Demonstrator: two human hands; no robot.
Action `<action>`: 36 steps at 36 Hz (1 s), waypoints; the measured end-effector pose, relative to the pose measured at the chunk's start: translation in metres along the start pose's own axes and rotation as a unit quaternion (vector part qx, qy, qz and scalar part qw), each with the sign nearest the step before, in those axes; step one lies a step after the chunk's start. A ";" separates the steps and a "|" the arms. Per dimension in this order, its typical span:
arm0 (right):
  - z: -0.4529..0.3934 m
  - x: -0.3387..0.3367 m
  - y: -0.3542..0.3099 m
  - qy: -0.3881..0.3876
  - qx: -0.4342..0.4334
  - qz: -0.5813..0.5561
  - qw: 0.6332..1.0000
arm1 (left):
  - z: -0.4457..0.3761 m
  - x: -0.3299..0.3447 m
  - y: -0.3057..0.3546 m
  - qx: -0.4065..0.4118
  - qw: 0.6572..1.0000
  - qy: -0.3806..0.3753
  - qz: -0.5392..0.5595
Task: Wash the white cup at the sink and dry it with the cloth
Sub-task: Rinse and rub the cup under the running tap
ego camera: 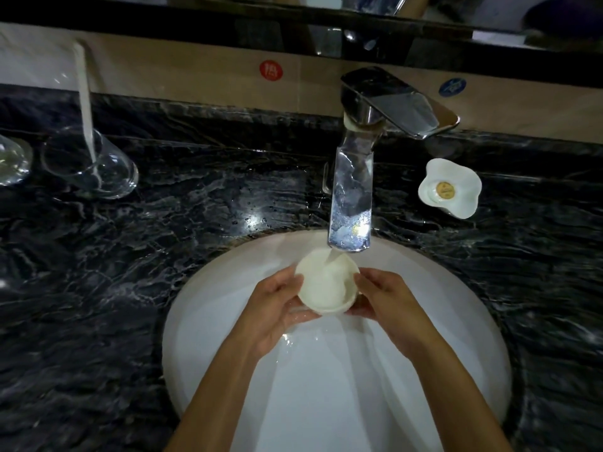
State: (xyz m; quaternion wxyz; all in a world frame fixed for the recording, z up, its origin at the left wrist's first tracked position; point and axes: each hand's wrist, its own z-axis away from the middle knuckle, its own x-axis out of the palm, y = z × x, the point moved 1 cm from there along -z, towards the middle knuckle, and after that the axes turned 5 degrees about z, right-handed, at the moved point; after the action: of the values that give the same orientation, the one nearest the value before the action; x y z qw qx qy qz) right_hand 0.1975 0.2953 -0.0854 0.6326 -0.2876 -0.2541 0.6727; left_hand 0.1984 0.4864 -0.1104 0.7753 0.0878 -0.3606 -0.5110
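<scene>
The white cup (326, 282) is held over the white sink basin (456, 321), just under the chrome tap's spout (350, 203). Water runs from the spout into the cup's open mouth. My left hand (277, 308) grips the cup's left side and underside. My right hand (388, 301) holds its right rim and side. No cloth is in view.
Dark marble counter (195, 207) surrounds the basin. A clear glass (94, 168) with a white utensil in it stands at the back left, another glass (13, 164) at the left edge. A white flower-shaped dish (452, 187) sits right of the tap.
</scene>
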 end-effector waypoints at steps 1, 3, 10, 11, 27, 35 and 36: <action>0.000 0.000 0.002 -0.018 0.012 -0.016 1.000 | 0.000 0.000 0.002 0.008 1.000 0.001 -0.016; 0.000 0.002 0.005 -0.048 0.032 -0.056 0.997 | 0.001 -0.001 0.008 0.028 0.998 0.003 -0.061; -0.003 0.008 0.014 -0.054 0.003 -0.145 0.988 | 0.000 -0.009 0.016 0.088 0.989 0.015 -0.114; -0.002 0.008 0.013 -0.048 -0.008 -0.152 0.987 | -0.001 -0.011 0.016 0.090 0.990 0.017 -0.107; -0.001 0.004 -0.006 -0.040 -0.012 -0.062 0.997 | -0.002 -0.003 0.010 0.041 0.998 0.027 -0.050; -0.003 0.008 0.014 -0.048 -0.009 -0.152 0.987 | 0.002 -0.005 0.022 0.097 0.987 0.029 -0.125; -0.002 0.009 0.015 -0.040 -0.017 -0.142 0.989 | 0.002 -0.005 0.022 0.100 0.987 0.027 -0.119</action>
State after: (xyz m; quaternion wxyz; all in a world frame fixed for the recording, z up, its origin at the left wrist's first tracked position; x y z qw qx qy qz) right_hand 0.1882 0.3028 -0.0980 0.7062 -0.2323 -0.3288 0.5825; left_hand 0.2119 0.5011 -0.1006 0.7057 0.2209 -0.3764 -0.5581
